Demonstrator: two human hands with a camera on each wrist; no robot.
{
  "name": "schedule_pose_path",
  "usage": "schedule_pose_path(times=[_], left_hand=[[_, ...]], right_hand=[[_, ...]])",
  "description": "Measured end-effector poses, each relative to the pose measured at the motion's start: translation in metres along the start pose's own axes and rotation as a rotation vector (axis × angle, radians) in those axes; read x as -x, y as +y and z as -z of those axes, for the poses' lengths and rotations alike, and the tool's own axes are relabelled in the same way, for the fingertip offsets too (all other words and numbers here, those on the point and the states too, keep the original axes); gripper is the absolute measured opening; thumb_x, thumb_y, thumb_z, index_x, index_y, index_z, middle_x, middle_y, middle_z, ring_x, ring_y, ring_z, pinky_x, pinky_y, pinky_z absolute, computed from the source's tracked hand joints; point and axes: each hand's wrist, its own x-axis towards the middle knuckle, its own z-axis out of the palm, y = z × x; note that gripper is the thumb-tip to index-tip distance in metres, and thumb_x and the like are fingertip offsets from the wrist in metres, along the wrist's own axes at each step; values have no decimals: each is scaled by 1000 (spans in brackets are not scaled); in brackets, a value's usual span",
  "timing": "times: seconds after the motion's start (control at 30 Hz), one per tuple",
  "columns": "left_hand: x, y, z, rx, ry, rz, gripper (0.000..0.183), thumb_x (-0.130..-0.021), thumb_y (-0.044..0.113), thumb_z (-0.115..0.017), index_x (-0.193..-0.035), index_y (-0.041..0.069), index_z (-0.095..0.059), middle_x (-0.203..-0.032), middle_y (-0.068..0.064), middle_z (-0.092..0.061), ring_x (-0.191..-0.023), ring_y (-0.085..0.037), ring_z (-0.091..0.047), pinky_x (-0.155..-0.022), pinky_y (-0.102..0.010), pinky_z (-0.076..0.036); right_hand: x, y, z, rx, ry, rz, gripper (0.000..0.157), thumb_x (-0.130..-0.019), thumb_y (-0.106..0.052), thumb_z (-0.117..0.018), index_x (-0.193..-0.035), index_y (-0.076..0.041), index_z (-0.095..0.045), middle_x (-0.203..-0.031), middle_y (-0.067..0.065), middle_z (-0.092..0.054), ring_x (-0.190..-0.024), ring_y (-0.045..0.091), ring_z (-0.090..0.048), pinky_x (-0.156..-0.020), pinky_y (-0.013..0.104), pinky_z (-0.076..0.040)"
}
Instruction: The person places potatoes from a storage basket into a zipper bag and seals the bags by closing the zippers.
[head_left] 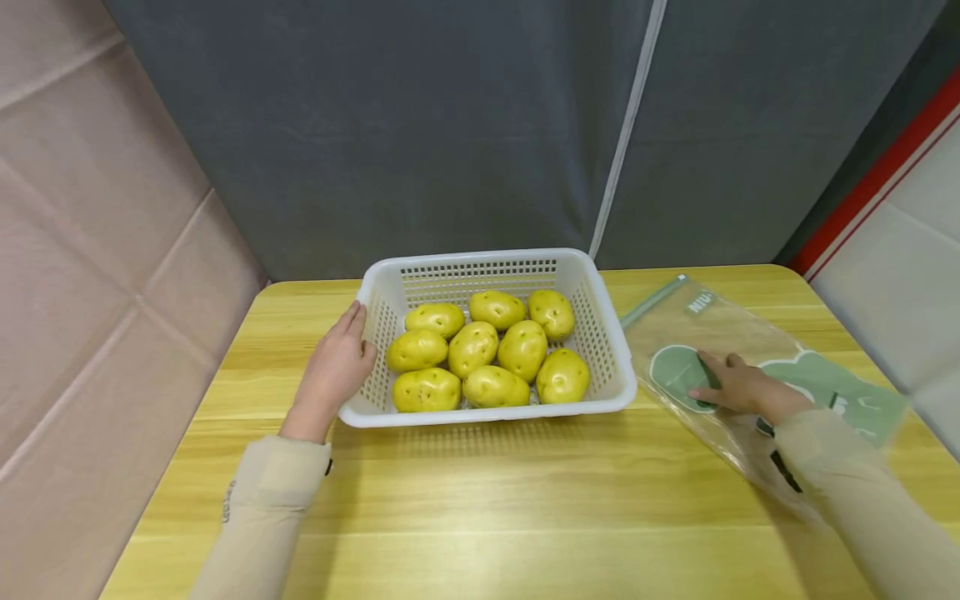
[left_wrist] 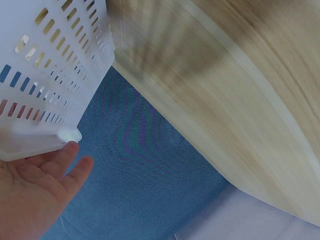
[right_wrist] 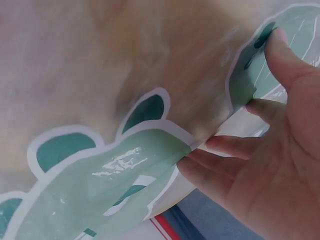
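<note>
A white plastic basket (head_left: 495, 417) holds several yellow potatoes (head_left: 474, 350), lying in rough rows on its bottom. My left hand (head_left: 339, 362) is at the basket's left side, fingers extended along the rim. In the left wrist view, fingertips (left_wrist: 70, 150) touch the rim's corner, and the thumb is hidden. To the right lies a clear zip bag (head_left: 738, 329) with green printed shapes and a green zip edge. My right hand (head_left: 738, 383) touches the bag with fingers spread; the right wrist view shows fingertips (right_wrist: 187, 162) against its film.
The basket and bag rest on a wooden table (head_left: 480, 517) with rounded back corners. A dark grey curtain (head_left: 420, 133) hangs right behind the table. Pale padded panels (head_left: 97, 275) stand on the left, and a white panel with a red stripe (head_left: 885, 175) stands on the right.
</note>
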Motion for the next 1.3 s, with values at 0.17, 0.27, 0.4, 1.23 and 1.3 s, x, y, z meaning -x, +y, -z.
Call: schedule_pose_path(times=[0.17,0.27,0.4,1.23,1.3], left_hand=[[0,0,0,-3,-5,-1,59,-94,12,-38,-148,-7,-22,-157,-24,-19,-141,-44,-27,-117,-54,-26],[1,0,0,-3,-2,-3,60,-94,12,-38,-148,-7,-22,-157,-24,-19,-141,-44,-27,-117,-54,-26],[1,-1,0,0,-1,2,60,-94,12,-38,-148,-7,-22,-157,-23,-20,-141,-44,-28,-116,-55,-26],[0,0,0,-3,-2,-10,59,-94,12,-37,-148,-7,-23,-157,-23,-20,-141,-44,-27,-117,-54,-26],[0,0,1,-4,-2,-10,59,-94,11,-37,-148,-8,-23,-157,-24,-20,-141,-44,-27,-116,-55,-26]], right_hand=[[1,4,0,-28,-5,16,95,-89,-53,-57,-142,15,-17,-126,51,-25,-105,69,-42,-83,68,-45],[1,7,1,-26,8,36,93,-87,-49,-61,-142,14,-21,-129,52,-23,-110,70,-37,-83,69,-44],[1,10,3,-4,36,78,88,-84,-41,-67,-139,15,-27,-128,50,-27,-110,68,-40,-82,67,-46],[-6,-12,4,-5,70,4,86,-93,-54,-50,-143,10,-23,-134,53,-21,-115,72,-32,-88,73,-39],[-6,-11,3,-3,74,8,87,-92,-54,-52,-142,11,-23,-132,53,-24,-113,71,-35,-87,72,-40]])
